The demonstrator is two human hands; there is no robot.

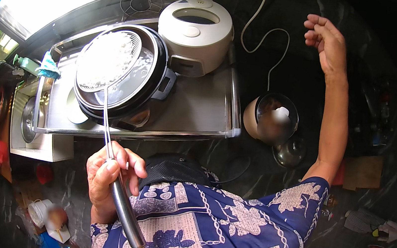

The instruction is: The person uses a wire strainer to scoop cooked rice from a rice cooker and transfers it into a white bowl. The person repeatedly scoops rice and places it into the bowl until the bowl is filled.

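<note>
My left hand (105, 175) is closed around the metal handle of a wire skimmer (136, 38). White food, perhaps rice, fills the skimmer's round basket, which is over a large dark-rimmed pot (162, 59) with liquid in it. Glare hides part of the basket. The pot rests on a metal-framed table (201, 105), beside a white rice cooker (195, 37) with its lid down. My right hand (327, 43) is raised at the upper right, away from the table, its fingers slightly curled and holding nothing.
A pot (252, 118) with a white item inside stands right of the table, next to a metal lid (289, 151). A pale cord (257, 49) loops above it. A wire rack (141, 3) is behind the rice cooker. A white box (56, 148) sits at the left.
</note>
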